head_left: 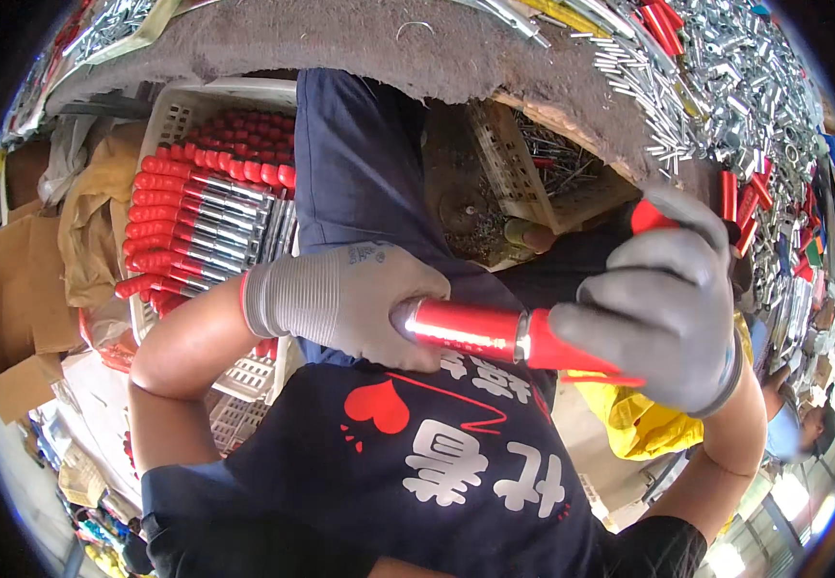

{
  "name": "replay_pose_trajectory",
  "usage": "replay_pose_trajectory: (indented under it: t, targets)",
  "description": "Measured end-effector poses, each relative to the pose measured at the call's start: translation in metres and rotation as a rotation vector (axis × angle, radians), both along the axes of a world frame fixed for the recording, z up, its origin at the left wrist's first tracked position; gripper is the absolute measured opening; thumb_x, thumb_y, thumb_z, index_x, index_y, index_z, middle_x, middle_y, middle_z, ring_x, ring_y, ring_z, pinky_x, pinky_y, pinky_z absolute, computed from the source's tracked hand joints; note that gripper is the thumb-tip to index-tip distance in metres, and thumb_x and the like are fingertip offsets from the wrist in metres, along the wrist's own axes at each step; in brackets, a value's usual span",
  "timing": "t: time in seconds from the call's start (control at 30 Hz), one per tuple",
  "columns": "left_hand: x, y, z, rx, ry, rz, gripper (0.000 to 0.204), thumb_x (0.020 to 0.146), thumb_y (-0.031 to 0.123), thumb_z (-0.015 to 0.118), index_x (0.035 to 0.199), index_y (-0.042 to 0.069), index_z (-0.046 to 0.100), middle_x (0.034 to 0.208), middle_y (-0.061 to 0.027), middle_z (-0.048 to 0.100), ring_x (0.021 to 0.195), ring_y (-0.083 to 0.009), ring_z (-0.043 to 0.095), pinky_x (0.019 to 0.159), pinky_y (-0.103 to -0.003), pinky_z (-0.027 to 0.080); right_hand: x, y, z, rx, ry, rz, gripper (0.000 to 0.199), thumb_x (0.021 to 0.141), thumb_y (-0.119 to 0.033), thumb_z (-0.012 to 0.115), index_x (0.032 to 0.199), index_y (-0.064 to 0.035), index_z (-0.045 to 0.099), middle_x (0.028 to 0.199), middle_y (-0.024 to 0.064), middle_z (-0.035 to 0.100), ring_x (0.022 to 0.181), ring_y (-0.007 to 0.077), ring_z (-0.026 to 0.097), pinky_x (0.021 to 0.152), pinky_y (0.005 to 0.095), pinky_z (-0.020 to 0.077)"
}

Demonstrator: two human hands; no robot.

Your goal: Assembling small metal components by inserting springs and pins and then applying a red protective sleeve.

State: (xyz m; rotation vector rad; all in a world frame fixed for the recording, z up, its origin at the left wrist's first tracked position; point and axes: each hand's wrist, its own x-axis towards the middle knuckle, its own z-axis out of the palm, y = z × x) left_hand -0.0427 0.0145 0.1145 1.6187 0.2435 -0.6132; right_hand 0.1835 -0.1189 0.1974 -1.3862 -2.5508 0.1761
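Observation:
Both gloved hands hold a red cylinder-bodied tool [466,326] lying across in front of my dark printed shirt. My left hand [360,303], in a grey glove, is closed around its left end. A silvery ring sits near the middle of the tool. My right hand [663,303], also gloved in grey, wraps round the red right-hand section. A small red part [651,218] shows between its thumb and fingers near the top; whether it belongs to the same tool I cannot tell. Palms and fingers hide both ends.
A white plastic crate [159,135] at my left holds rows of red-handled metal tools [208,226]. Loose silver tubes and fittings [726,96] pile on the fabric-covered bench [340,48] ahead. Another crate [509,169] stands under it. Cardboard boxes [23,299] lie far left; yellow cloth [634,419] at right.

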Motion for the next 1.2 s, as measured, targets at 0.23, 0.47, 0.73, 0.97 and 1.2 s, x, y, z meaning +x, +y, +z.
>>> replay_pose_trajectory:
  t: [0.23,0.47,0.73,0.97,1.2]
  targets:
    - [-0.010,-0.007,-0.003,-0.325,-0.152,-0.179,0.037,0.075,0.035,0.077,0.079,0.003,0.060,0.067,-0.0122,0.062,0.063,-0.0240,0.062,0.058,-0.035,0.046,-0.026,-0.051,-0.004,0.485,-0.068,0.044,0.037,0.046,-0.016,0.077,0.081,-0.0197,0.064,0.074,-0.0028,0.055,0.067,0.0116,0.053,0.092,0.0582,0.0453]
    - [-0.022,-0.011,0.024,0.406,-0.333,0.098,0.025,0.075,0.024,0.069,0.086,0.004,0.061,0.072,-0.0135,0.063,0.067,-0.0305,0.064,0.060,-0.037,0.048,-0.021,-0.012,0.009,0.063,0.122,-0.007,0.030,0.062,-0.018,0.074,0.088,-0.0075,0.063,0.071,0.0044,0.056,0.062,0.0220,0.056,0.070,0.0373,0.0540]
    - [-0.019,0.007,0.023,1.052,-0.491,0.245,0.025,0.067,0.015,0.067,0.091,0.009,0.060,0.073,-0.0090,0.061,0.070,-0.0295,0.063,0.062,-0.039,0.048,-0.032,-0.038,-0.051,-0.568,0.812,-0.559,0.030,0.072,-0.020,0.076,0.097,-0.0071,0.063,0.077,0.0072,0.062,0.066,0.0228,0.061,0.069,0.0322,0.0506]
    - [0.004,0.015,0.012,1.470,-0.539,-0.116,0.022,0.069,0.010,0.061,0.091,0.009,0.060,0.073,-0.0044,0.058,0.070,-0.0237,0.059,0.057,-0.038,0.045,-0.036,-0.050,-0.105,-0.942,1.356,-0.724,0.033,0.082,-0.033,0.069,0.097,-0.0053,0.059,0.076,0.0074,0.062,0.068,0.0219,0.062,0.069,0.0361,0.0521]
    - [0.012,0.026,0.001,1.173,-0.519,-0.043,0.019,0.073,0.019,0.063,0.090,0.011,0.061,0.071,-0.0057,0.057,0.066,-0.0256,0.059,0.059,-0.039,0.045,-0.013,-0.033,-0.071,-0.076,0.449,-0.463,0.040,0.075,-0.029,0.074,0.106,-0.0072,0.061,0.076,0.0079,0.061,0.071,0.0291,0.061,0.070,0.0388,0.0502]
